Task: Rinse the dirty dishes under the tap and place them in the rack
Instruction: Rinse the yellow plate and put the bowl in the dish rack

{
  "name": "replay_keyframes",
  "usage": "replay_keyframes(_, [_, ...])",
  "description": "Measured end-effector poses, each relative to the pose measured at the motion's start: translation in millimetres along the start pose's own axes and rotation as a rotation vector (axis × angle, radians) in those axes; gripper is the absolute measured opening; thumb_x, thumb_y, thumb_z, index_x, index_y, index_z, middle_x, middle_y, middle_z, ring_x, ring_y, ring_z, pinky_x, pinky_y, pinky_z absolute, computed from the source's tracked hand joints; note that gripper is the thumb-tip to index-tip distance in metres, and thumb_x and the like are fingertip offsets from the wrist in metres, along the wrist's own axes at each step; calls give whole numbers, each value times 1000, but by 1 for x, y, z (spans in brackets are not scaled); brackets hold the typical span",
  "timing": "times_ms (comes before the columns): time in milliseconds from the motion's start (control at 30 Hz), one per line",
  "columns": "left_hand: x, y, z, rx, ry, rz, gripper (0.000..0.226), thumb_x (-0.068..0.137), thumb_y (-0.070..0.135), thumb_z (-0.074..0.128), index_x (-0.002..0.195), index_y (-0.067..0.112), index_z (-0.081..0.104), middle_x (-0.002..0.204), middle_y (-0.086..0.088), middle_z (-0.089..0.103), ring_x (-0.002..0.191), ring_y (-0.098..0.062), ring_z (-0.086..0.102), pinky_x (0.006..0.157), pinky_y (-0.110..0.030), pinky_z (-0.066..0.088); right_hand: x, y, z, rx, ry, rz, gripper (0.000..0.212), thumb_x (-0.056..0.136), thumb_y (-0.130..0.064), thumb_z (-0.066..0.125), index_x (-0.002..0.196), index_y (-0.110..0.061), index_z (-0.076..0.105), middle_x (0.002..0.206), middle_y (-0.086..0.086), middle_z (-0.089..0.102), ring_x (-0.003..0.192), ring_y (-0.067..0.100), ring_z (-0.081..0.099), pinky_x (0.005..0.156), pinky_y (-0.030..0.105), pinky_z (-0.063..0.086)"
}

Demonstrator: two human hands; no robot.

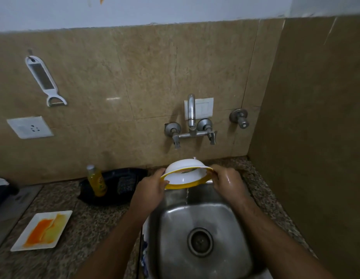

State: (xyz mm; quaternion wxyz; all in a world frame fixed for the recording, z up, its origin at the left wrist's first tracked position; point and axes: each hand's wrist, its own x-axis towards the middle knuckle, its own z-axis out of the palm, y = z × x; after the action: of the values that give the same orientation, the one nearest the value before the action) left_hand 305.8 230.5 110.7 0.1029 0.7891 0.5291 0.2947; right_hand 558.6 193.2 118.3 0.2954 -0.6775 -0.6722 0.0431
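Observation:
A white bowl with a yellow rim [185, 174] is held tipped over the steel sink [171, 228], its opening facing down and towards me. My left hand [150, 188] grips its left rim and my wet right hand [227, 182] grips its right rim. A thin stream of water runs from the bowl into the sink. The wall tap [191, 115] stands above and behind the bowl. A white rectangular plate smeared with orange and yellow sauce [42, 230] lies on the counter at the left. A black rack or tray [114, 186] sits behind it by the wall.
A yellow liquid bottle [96, 181] stands in the black tray. A peeler-grater [44, 80] hangs on the wall above a socket [30, 126]. A second valve [239, 117] sticks out right of the tap. A tiled side wall closes the right.

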Motion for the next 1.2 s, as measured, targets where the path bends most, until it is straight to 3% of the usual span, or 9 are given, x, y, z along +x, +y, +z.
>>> replay_keyframes(133, [4,4,-4,-16,46,-34,34,95,28,59,128,18,63,99,-13,74,93,-33,68,76,-35,50,-6,-4,-6,-25,49,-45,18,90,-18,63,105,-23,71,87,1,75,79,21,71,71,28,53])
replay_keyframes(300, [4,7,-11,-31,134,-97,24,94,33,62,110,18,71,87,-12,74,86,-32,68,68,-31,44,-11,-9,-10,-7,73,-68,21,89,-16,66,109,-22,71,91,0,75,80,17,71,73,20,47])
replay_keyframes(467, [3,-3,-13,-2,99,-148,23,91,40,64,88,18,71,75,-7,72,76,-26,68,63,-32,44,-12,-14,-12,-27,39,-59,19,93,-19,63,110,-20,70,92,1,75,83,18,71,70,16,39])
replay_keyframes(633, [1,-7,-15,8,54,-86,21,93,33,62,86,15,69,76,-6,71,76,-27,67,65,-34,46,-13,-17,-12,-4,35,-66,20,94,-22,63,113,-21,70,93,2,75,84,18,70,71,17,39])
replay_keyframes(767, [1,-6,-20,36,132,-9,21,94,28,60,83,12,67,78,-10,70,78,-32,65,65,-36,44,-12,-22,-16,-33,148,-114,14,90,-25,68,103,-24,74,79,-3,74,67,14,68,62,18,41])
replay_keyframes(967, [2,-2,-26,-11,220,38,40,91,42,43,83,12,68,74,-4,68,71,-23,63,63,-30,41,-6,-29,-29,-41,249,-123,13,88,-25,71,100,-25,76,72,-6,72,59,10,63,57,16,34])
replay_keyframes(1100, [-1,1,-29,1,311,73,27,92,29,53,80,11,67,69,-5,65,64,-23,61,58,-21,29,-7,-32,-31,-49,290,-131,21,86,-22,73,106,-27,75,78,-7,74,63,11,66,59,16,34])
replay_keyframes(1200, [-5,1,-30,24,356,137,17,88,18,58,86,7,71,75,-7,69,67,-22,63,62,-18,36,-12,-27,-27,-27,310,-137,26,82,-16,74,107,-25,75,83,-6,75,67,12,67,63,14,37])
